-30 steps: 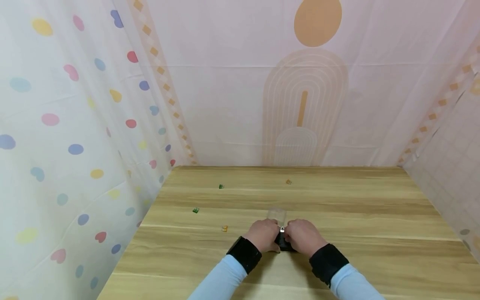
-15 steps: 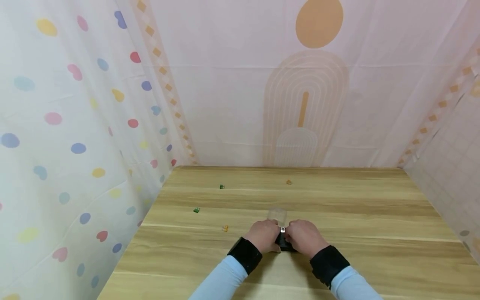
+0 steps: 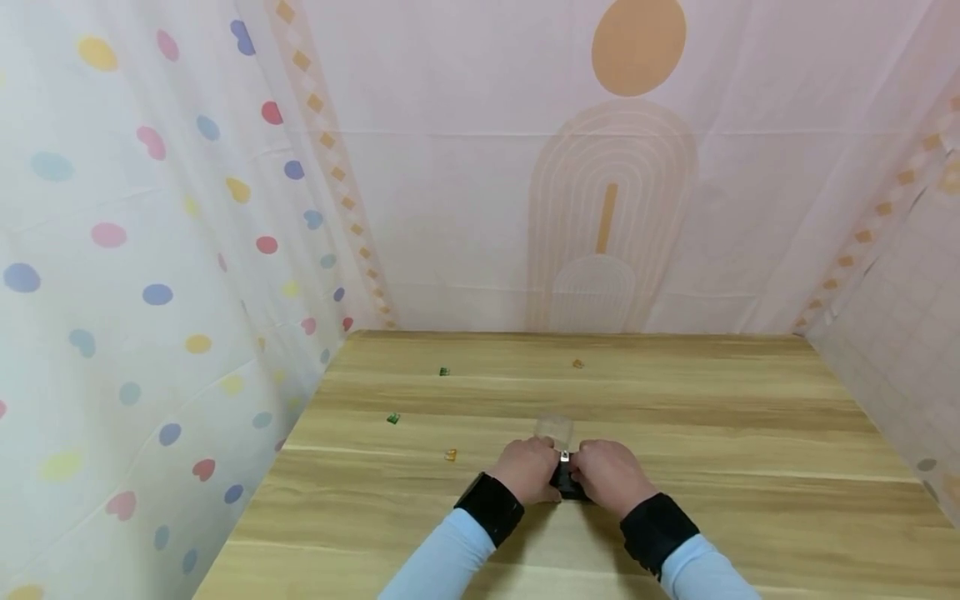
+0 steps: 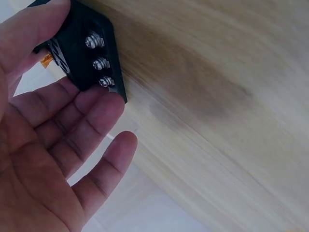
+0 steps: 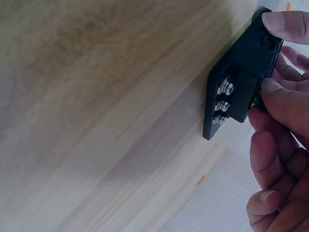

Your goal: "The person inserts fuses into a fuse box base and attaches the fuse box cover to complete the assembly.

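Note:
A black fuse block (image 3: 567,487) with a row of silver screw terminals (image 5: 223,105) sits between both hands on the table. Its clear cover (image 3: 553,427) shows just beyond the fingers. My left hand (image 3: 528,470) grips the block from the left, thumb (image 4: 34,29) over its edge and the other fingers spread along its side. From the right, my right hand (image 3: 611,475) pinches a small green blade fuse (image 5: 259,101) at the block's side; most of the fuse is hidden by thumb and finger. An orange piece (image 4: 47,60) shows beside the block in the left wrist view.
Two green blade fuses (image 3: 393,418) (image 3: 444,372) lie at the left of the wooden table (image 3: 712,433). One orange fuse (image 3: 451,455) lies left of the hands, another (image 3: 577,364) near the back edge. Patterned curtains (image 3: 450,208) hang behind and beside the table.
The head view has shifted very slightly. Both hands, the fuse block and the loose fuses otherwise stay where they were.

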A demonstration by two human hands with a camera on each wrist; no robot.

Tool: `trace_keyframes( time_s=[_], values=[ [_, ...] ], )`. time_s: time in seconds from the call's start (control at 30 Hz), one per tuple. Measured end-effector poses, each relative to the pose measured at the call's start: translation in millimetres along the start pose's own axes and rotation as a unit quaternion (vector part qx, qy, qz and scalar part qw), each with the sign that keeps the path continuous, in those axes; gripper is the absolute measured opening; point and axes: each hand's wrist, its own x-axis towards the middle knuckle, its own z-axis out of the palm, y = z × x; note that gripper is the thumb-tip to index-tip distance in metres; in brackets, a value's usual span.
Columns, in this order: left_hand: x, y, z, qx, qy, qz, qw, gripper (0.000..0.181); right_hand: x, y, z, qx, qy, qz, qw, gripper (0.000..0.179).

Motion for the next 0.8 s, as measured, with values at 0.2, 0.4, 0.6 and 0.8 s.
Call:
trace_keyframes(
  time_s=[0.2, 0.4, 0.6, 0.8],
  values=[
    [0.4, 0.7, -1.7, 0.005, -0.009, -0.003, 0.9999, 0.043, -0.8, -2.6, -2.0, -0.001, -0.007, 0.016, 0.9998, 0.016],
    [-0.2, -0.2, -4.1, 0.003, -0.021, -0.011, 0.9997, 0.042, -2.1, -5.1, -0.8, 0.009, -0.008, 0.036, 0.9993, 0.016],
    [1.7, -0.6, -5.8, 0.006, -0.02, -0.009, 0.9997, 0.043, -2.3, -3.8, -2.5, 0.026, -0.015, 0.054, 0.9981, 0.018],
    [0.1, -0.9, -4.4, -0.003, -0.025, -0.016, 0.9996, 0.047, -4.1, -3.4, -5.1, 0.035, -0.025, 0.067, 0.9968, 0.016]
  ],
)
